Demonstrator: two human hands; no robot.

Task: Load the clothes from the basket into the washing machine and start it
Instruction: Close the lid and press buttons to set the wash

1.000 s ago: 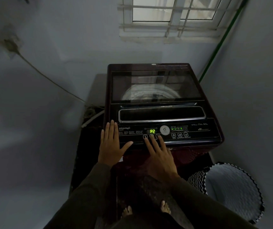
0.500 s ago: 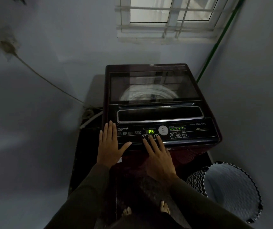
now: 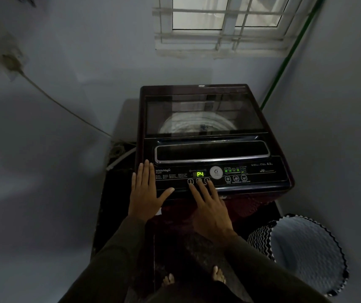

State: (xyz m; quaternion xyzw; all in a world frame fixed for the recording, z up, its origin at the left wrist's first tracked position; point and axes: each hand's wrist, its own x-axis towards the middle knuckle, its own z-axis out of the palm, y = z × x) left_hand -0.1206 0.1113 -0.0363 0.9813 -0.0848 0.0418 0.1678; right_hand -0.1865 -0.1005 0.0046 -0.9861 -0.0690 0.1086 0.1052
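Note:
A dark maroon top-loading washing machine (image 3: 277, 149) stands against the wall with its glass lid (image 3: 205, 114) down; the drum shows through it. The green display (image 3: 199, 174) on the control panel reads P4. My left hand (image 3: 145, 191) lies flat and open on the panel's left front corner. My right hand (image 3: 211, 208) rests at the panel's front edge, fingers spread, a fingertip on the middle one of three round buttons below the display. The laundry basket (image 3: 260, 239), with a black-and-white zigzag rim, stands on the floor at the right; I see no clothes in it.
Walls close in on the left, right and back. A barred window (image 3: 225, 25) is above the machine. A cable (image 3: 66, 110) runs from a wall socket down to the machine's left rear. A green hose (image 3: 284, 66) runs up the right corner. My bare feet (image 3: 197, 278) are on the floor.
The display has stepped from P2 to P3 to P4 while my right fingertip stays on the middle button. Both hands have kept their places.

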